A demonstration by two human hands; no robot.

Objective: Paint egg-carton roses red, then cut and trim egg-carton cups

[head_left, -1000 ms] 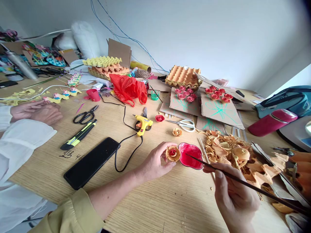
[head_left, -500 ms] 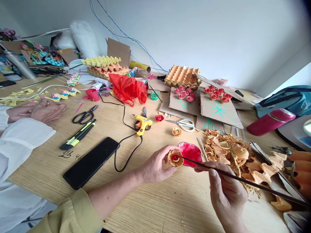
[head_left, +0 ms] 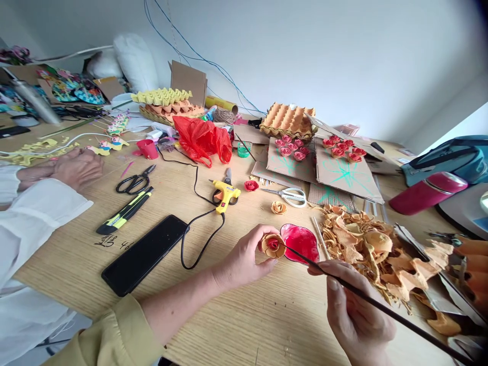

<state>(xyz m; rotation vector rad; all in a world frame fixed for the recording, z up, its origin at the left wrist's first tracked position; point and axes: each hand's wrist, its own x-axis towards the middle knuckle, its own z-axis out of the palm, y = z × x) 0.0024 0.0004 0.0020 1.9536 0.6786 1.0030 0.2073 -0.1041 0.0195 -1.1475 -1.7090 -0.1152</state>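
A: Left hand (head_left: 244,256)?
B: Pinching orange paper rose (head_left: 273,245), just left of red paint dish (head_left: 303,243).
A: Right hand (head_left: 354,315)?
B: Closed around thin brush (head_left: 366,300), near side of dish; tip touching rose.

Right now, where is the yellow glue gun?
In the head view, the yellow glue gun lies mid-table, just left of centre, between the black phone and the loose red rose, beyond the left hand.

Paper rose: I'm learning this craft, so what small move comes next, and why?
Probably stroke the brush outward over the next petal: the right hand has its tip at the rose, whose centre is red while the outer petals are bare orange.
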